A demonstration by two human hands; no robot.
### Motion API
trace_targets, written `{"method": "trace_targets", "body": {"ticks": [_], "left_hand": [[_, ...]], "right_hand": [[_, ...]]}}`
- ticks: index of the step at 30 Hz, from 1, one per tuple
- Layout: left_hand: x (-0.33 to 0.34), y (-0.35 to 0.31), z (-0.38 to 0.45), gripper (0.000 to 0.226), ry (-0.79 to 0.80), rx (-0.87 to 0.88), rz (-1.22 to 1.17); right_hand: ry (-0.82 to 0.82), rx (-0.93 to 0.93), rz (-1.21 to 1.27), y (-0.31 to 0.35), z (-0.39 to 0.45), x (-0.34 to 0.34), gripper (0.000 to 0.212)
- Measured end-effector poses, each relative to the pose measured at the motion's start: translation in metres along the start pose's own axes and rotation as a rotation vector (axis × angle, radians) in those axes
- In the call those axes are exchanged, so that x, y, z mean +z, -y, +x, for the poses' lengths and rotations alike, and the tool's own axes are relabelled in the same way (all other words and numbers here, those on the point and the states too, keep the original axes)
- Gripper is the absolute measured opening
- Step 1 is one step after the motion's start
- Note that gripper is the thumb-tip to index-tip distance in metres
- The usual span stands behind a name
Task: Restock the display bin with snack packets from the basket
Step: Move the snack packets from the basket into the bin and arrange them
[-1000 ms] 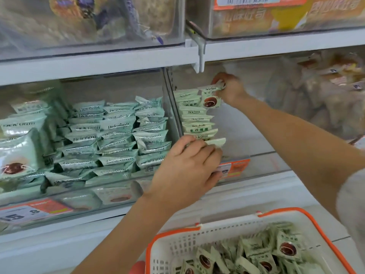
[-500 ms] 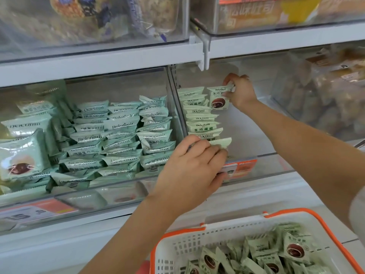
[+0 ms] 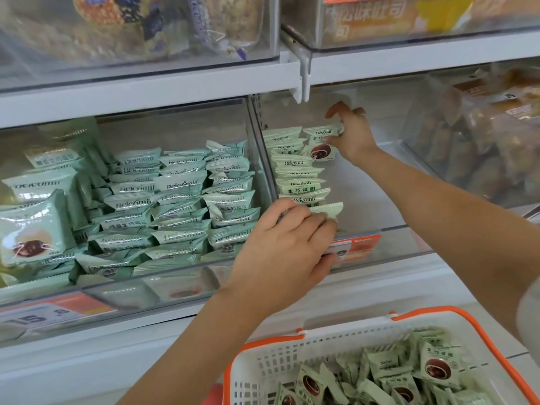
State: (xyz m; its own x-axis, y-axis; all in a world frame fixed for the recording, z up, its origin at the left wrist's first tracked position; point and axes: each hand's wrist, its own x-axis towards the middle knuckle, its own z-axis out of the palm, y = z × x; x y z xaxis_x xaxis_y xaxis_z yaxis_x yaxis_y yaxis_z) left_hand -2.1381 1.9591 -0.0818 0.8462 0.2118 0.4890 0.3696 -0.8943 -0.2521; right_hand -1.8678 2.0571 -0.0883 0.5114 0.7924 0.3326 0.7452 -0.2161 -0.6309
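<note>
Snack packets (image 3: pixel 298 182) stand on edge in a single row along the left wall of the clear display bin (image 3: pixel 388 238), running from the back toward the front lip. That row is the only stock in the bin so far — the floor to its right is bare, so by my reckoning the restocking is in its early part, with most of the bin left to fill.

At the back, the right hand (image 3: pixel 352 138) pinches the upper corner of one more packet (image 3: pixel 321 143), held upright just beside the far end of the row, as if starting a second column. Its index finger is lifted clear. At the front, the left hand (image 3: pixel 287 249) curls its fingers over the nearest packet (image 3: pixel 327 209), bracing the row; whether it truly grips or only presses I cannot tell.

Below, the white basket (image 3: pixel 292 340) with its orange rim holds a loose heap of the same pale-green packets — plenty to shelve.

The neighbouring bin (image 3: pixel 131 290) on the left is already packed with teal-wrapped packets.
</note>
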Motion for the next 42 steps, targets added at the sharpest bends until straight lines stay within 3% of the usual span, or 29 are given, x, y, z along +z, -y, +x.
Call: {"method": "trace_targets", "body": {"ticks": [8, 13, 16, 20, 23, 25, 27, 29, 30, 32, 34, 37, 40, 42], "left_hand": [[-0.001, 0.000, 0.001, 0.034, 0.004, 0.002, -0.014], [0.000, 0.000, 0.000, 0.034, 0.000, 0.020, -0.025], [0.001, 0.001, -0.001, 0.037, 0.007, 0.028, -0.030], [-0.003, -0.002, -0.003, 0.043, -0.012, 0.016, -0.089], [-0.011, -0.021, -0.008, 0.039, -0.150, 0.028, -0.196], [-0.014, -0.047, -0.015, 0.030, -0.223, 0.061, -0.237], [-0.008, -0.078, -0.028, 0.026, -0.179, 0.075, -0.274], [-0.003, -0.111, -0.043, 0.027, 0.052, 0.111, -0.309], [0.001, -0.125, -0.053, 0.028, 0.235, 0.138, -0.320], [0.015, -0.147, -0.079, 0.024, 0.596, 0.172, -0.323], [0.028, -0.158, -0.105, 0.021, 0.786, 0.180, -0.319], [0.035, -0.163, -0.128, 0.018, 0.897, 0.115, -0.381], [0.035, -0.168, -0.139, 0.019, 0.913, 0.092, -0.397], [0.035, -0.171, -0.143, 0.020, 0.942, 0.089, -0.417]], "right_hand": [[-0.040, 0.004, -0.050, 0.004, 0.000, -0.003, 0.048], [-0.042, -0.015, -0.038, 0.023, -0.015, -0.036, 0.026], [-0.206, -0.028, 0.148, 0.036, -0.063, -0.070, 0.045], [-0.470, -0.076, 0.162, 0.031, -0.180, -0.111, 0.043], [-0.572, 0.092, 0.179, 0.002, -0.274, -0.119, 0.045], [-0.487, 0.340, 0.151, -0.031, -0.330, -0.107, 0.047], [-0.192, 0.623, 0.068, -0.068, -0.381, -0.083, 0.041], [0.329, 0.794, -0.094, -0.100, -0.429, -0.054, 0.033], [0.551, 0.810, -0.159, -0.110, -0.451, -0.041, 0.040], [0.764, 0.828, -0.145, -0.118, -0.492, -0.020, 0.073], [0.765, 0.866, -0.097, -0.114, -0.520, -0.006, 0.100], [0.705, 0.933, -0.014, -0.108, -0.534, 0.005, 0.117], [0.698, 0.953, 0.017, -0.107, -0.541, 0.010, 0.120], [0.710, 0.954, 0.027, -0.102, -0.542, 0.007, 0.111]]}}
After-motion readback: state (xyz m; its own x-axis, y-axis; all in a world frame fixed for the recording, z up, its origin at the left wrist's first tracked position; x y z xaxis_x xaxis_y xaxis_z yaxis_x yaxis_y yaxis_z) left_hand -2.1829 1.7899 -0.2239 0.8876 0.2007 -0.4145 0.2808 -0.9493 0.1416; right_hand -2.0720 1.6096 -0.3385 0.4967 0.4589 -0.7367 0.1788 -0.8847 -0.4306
